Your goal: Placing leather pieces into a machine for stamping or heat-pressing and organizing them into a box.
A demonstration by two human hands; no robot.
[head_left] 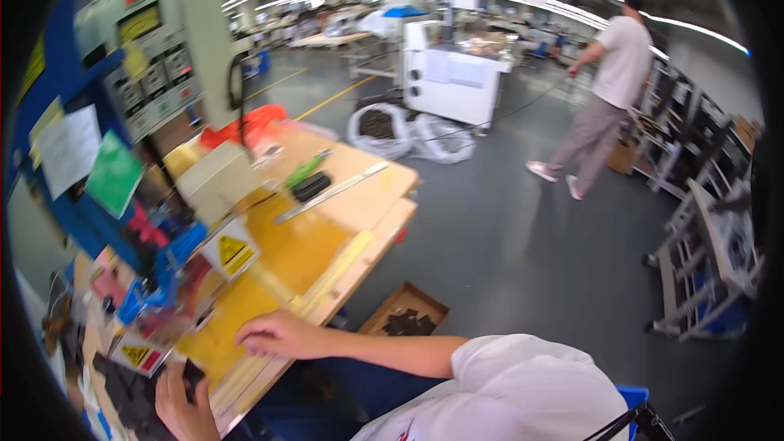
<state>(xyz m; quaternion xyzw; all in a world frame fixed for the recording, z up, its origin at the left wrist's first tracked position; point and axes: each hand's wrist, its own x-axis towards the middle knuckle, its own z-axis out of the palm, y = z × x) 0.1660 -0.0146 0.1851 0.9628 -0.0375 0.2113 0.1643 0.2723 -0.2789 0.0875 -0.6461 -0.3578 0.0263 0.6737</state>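
My left hand (181, 404) is at the lower left, fingers raised and thumb apart, beside dark flat pieces (122, 400) and a warning sign (139, 355). My right hand (278, 335) hangs over the yellow board (302, 253) on the wooden workbench (384, 188), fingers loosely bent with nothing visible in them. Behind my hands are a clutter of blue fixture parts (143, 294), another warning sign (231, 249) and a beige housing (212, 180). A long metal ruler (331, 192), a green tool (304, 170) and a black object (312, 188) lie farther along the bench.
A blue machine (57, 220) with a control panel (147, 57) stands left. A box of dark pieces (408, 318) and plastic bags (384, 131) sit on the floor. A person (612, 65) holding a cord stands beyond. Carts (702, 253) line the right.
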